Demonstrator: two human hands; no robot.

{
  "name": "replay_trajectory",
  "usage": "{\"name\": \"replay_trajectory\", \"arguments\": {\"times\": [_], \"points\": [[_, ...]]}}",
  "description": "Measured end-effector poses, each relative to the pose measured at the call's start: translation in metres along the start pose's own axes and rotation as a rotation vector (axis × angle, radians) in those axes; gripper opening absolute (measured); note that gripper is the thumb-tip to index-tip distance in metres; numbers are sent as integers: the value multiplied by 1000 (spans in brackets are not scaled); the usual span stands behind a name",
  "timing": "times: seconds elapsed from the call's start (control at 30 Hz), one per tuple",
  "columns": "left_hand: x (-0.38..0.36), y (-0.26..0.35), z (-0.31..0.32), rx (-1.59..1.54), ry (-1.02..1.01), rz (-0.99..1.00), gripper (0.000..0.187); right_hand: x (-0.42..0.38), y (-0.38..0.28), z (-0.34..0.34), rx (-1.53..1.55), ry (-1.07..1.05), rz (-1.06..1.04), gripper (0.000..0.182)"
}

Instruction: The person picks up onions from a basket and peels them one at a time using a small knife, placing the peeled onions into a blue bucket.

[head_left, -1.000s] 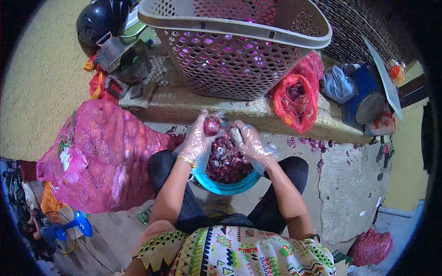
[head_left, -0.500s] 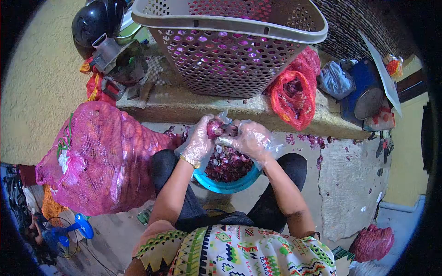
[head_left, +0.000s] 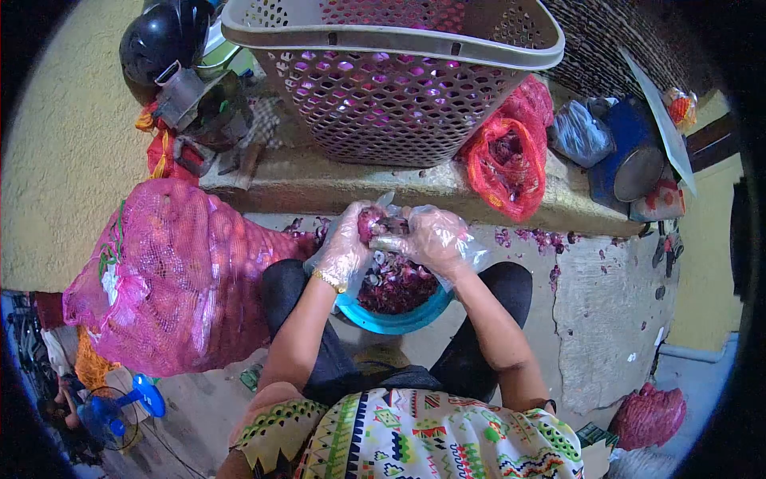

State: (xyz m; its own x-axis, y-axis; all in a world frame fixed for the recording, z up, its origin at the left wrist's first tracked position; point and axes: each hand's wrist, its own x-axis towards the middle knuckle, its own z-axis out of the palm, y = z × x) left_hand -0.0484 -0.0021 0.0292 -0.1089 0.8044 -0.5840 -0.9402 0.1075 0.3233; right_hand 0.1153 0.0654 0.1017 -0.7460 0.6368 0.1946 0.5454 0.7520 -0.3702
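Both my hands wear clear plastic gloves and meet above a blue basin (head_left: pixel 391 322). My left hand (head_left: pixel 343 246) is wrapped round a purple-red onion (head_left: pixel 369 224), close to its fingertips. Right up against the onion, my right hand (head_left: pixel 436 238) is closed, its thumb pointing at the onion. A small dark shape shows between its fingers, and I cannot tell what it is. Loose purple onion skins (head_left: pixel 392 294) fill the basin between my knees.
A bulging pink mesh sack (head_left: pixel 171 279) stands at my left. Ahead, a tall perforated basket (head_left: pixel 383 104) sits on a concrete ledge (head_left: pixel 319 177), beside an open red mesh bag (head_left: pixel 511 180). Onion skins litter the floor. A blue fan (head_left: pixel 120 407) is behind at left, another mesh sack (head_left: pixel 650 417) at right.
The onion in my left hand has turned slightly and my right fingers have shifted around it. My hands stay above the basin; the whole view has moved a little.
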Motion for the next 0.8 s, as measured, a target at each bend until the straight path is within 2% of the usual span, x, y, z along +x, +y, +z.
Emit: {"name": "replay_trajectory", "arguments": {"times": [0.2, 0.27, 0.37, 0.6, 0.67, 0.8], "points": [[0, -2, -2, -43, -84, -19, 17, 1, -3, -5, -68, -49, 2, 62], [-15, -3, 19, -11, -17, 67, 16, 1, -5, -7, -46, -59, 1, 62], [-17, -3, 21, 9, 4, 50, 15, 0, -5, -6, -114, -83, 14, 60], [-9, -3, 10, 10, 27, -41, 16, -3, 0, 2, -36, -90, 11, 61], [-14, -5, 15, 45, 128, 56, 9, -2, -3, 2, -14, -110, 45, 61], [-12, -5, 8, 33, 109, 64, 8, -2, 0, 9, 13, -139, 49, 60]]}}
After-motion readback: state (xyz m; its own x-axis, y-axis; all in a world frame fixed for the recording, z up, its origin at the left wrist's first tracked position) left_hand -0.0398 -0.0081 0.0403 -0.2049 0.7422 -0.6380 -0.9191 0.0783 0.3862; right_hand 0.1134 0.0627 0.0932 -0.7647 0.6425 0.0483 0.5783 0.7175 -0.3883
